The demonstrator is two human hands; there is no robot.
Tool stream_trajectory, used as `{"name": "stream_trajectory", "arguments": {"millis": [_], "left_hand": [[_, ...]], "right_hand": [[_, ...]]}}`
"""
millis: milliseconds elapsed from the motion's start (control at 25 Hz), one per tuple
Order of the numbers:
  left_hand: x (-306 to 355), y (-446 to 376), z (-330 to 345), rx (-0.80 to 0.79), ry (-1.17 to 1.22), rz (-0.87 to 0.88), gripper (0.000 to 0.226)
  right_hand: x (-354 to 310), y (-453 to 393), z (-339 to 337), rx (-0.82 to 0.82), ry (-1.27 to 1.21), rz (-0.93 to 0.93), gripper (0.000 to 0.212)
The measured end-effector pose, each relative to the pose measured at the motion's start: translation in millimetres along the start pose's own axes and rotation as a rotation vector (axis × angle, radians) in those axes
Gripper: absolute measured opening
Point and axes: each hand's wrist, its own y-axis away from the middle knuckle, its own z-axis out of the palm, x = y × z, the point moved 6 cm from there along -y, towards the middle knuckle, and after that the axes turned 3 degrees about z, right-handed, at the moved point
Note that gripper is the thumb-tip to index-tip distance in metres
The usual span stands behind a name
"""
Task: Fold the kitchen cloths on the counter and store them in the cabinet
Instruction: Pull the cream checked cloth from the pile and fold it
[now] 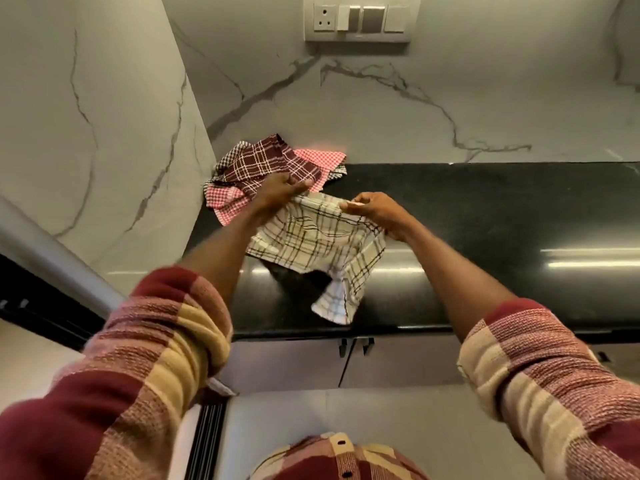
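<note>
A cream cloth with dark checks hangs crumpled over the black counter, held up by its top edge. My left hand pinches the cloth's left top corner. My right hand grips the right top corner. One tail of the cloth droops toward the counter's front edge. Behind my left hand lies a heap of other cloths: a maroon checked one on top, and a red gingham one under it.
The marble side wall closes off the counter's left end, and the marble backsplash carries a socket and switch panel. Below the counter's front edge are grey cabinet doors with dark handles.
</note>
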Motion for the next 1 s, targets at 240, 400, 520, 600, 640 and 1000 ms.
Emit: {"name": "stream_trajectory", "arguments": {"millis": [240, 400, 520, 600, 640, 1000], "left_hand": [[72, -31, -86, -0.156, -0.627, -0.113, 0.006], [123, -23, -110, 0.745, -0.690, 0.372, 0.028], [114, -8, -97, 0.917, -0.678, 0.491, 0.029], [83, 4, -81, 0.916, -0.671, 0.488, 0.023], [62, 12, -71, 0.872, -0.713, 0.476, 0.023], [-147, 91, 13, -0.324, -0.513, -0.578, 0.039]], "right_hand": [[-25, -9, -95, 0.196, 0.943, 0.149, 0.014], [-81, 12, -154, 0.903, 0.679, -0.278, 0.029], [-84, 26, -172, 1.104, 0.719, -0.369, 0.025], [-60, 34, -169, 1.058, 0.667, -0.411, 0.019], [-43, 40, -159, 0.989, 0.641, -0.441, 0.018], [101, 58, 5, -0.485, 0.856, 0.217, 0.019]]}}
